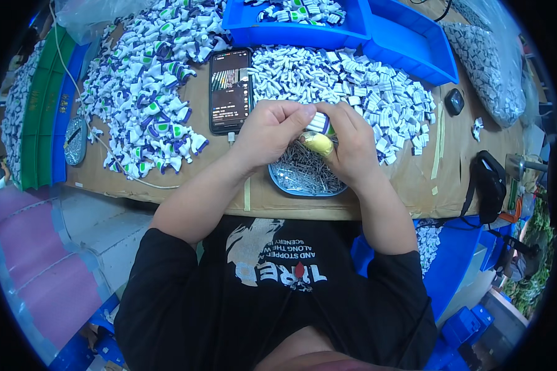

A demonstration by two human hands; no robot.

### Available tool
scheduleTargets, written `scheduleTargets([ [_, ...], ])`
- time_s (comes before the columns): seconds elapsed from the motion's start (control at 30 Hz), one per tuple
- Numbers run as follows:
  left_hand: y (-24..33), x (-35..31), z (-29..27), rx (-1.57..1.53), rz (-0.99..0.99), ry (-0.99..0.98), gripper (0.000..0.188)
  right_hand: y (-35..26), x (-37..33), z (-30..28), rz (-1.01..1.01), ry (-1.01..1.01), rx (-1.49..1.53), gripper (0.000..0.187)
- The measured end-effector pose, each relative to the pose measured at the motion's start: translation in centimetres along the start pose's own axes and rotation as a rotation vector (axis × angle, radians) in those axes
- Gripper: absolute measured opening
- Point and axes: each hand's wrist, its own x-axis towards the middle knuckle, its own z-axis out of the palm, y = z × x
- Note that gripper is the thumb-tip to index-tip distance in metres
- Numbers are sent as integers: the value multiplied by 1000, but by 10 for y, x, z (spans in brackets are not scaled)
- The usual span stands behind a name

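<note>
Small white ribbed plastic piece [319, 123], light and stiff, pinched between both hands, left hand [270, 133] and right hand [351, 143], above the pin tray [303, 176] near the worktop's [278, 201] front edge.

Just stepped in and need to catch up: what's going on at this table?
A person seated at a brown table holds a small white ribbed plastic piece between both hands, the left hand and right hand pinched together on it. Right below sits a round dish of thin metal pins. A pile of white ribbed pieces lies beyond, a heap of white, green and blue parts to the left, and a phone between them.
</note>
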Motion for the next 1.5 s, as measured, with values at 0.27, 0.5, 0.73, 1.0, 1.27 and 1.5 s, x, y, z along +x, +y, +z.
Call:
scheduleTargets([
  [0.27, 7, 11, -24, -119, 44, -22, 20, -2, -1, -8, -8, 189, 53, 58],
  [0.5, 36, 26, -109, 801, 664, 661, 34, -4, 1, -9, -148, 66, 112, 47],
  [0.73, 18, 22, -140, 1668, 104, 876, 33, -16, 5, -12, -212, -452, -6, 33],
  [1.0, 17, 22, -147, 1654, 150, 794, 26, -20, 1, -9, -188, -532, -68, 38],
  [1.27, 18, 23, -146, 1642, 185, 873, 15, -15, 0, -7, -195, -509, -46, 34],
  [1.5, 24, 25, -142, 1598, 114, 885, 13, -16, 1, -8, -207, -486, -8, 36],
])
